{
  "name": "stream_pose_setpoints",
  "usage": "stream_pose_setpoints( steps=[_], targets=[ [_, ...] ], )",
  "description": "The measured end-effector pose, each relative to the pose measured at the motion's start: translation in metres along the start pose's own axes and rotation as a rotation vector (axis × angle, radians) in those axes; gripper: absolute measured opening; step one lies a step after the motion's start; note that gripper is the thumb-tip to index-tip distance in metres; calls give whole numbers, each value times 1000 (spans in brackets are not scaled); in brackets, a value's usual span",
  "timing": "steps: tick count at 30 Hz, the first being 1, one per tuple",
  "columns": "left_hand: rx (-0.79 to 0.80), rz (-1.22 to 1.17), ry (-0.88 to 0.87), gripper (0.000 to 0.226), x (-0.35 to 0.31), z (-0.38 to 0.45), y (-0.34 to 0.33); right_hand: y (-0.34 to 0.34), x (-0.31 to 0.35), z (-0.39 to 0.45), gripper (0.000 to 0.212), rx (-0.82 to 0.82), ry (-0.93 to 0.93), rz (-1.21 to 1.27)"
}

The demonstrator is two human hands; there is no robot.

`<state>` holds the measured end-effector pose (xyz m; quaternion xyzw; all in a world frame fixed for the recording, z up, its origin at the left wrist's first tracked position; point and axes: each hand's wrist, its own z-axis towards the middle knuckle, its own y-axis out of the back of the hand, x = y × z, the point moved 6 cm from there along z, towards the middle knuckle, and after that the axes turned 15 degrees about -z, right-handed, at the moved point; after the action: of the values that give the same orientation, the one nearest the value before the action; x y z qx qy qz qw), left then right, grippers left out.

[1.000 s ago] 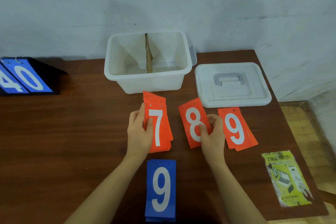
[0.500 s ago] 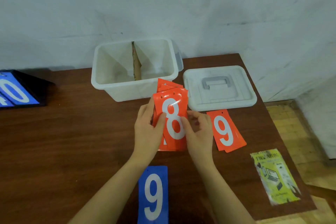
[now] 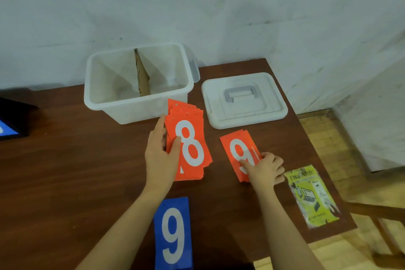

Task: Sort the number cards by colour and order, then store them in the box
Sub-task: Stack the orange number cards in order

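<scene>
My left hand held the orange stack topped by an 8, thumb pinching its face, on the desk just before the open box. My right hand curled on the orange 9 cards, lifting one edge. A blue 9 stack lay nearest me.

Yellow leaflet, black flip scoreboard, brown table
</scene>
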<state>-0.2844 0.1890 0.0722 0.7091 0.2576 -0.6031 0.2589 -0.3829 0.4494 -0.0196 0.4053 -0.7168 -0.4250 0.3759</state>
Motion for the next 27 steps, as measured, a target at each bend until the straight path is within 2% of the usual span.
stream_pose_setpoints(
  steps=[3,8,13,16,21,27],
  targets=[
    [20,42,11,56,5,-2,-2,-3,4,-7,66,24,-5,38],
    [35,106,32,57,14,-6,6,1,13,-24,41,-15,119,219],
    [11,171,19,55,16,-8,21,27,41,-71,34,60,250,720],
    [67,157,-30,53,9,-12,20,27,65,-101,39,148,319,872],
    [78,115,-111,50,-8,-25,26,9,93,-142,42,198,399,778],
    [18,143,-129,65,-11,-36,75,-17,112,-169,41,189,549,517]
  ],
)
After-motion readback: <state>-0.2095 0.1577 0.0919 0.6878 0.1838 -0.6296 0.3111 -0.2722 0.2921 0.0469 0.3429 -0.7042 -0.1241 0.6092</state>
